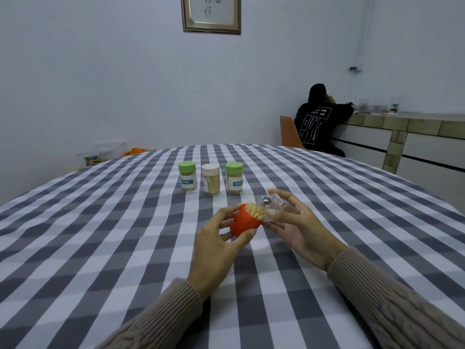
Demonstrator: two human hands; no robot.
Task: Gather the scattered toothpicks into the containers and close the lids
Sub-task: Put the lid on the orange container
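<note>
My left hand (219, 244) grips an orange container (245, 222), tilted to the right and packed with toothpicks (255, 210) that stick out of its open top. My right hand (299, 227) holds a clear plastic lid (273, 204) with a small round sticker, right beside the container's open end. Farther back on the checked tablecloth (125, 235) stand three closed toothpick jars in a row: a green-lidded one (187, 176), a white-lidded one (210, 179) and another green-lidded one (234, 177). I see no loose toothpicks on the cloth.
A person in a black hoodie (319, 122) sits on an orange chair (289, 133) at a counter (412, 127) at the back right. A clear storage box (103, 153) stands behind the table's far left edge. A framed picture (210, 13) hangs on the wall.
</note>
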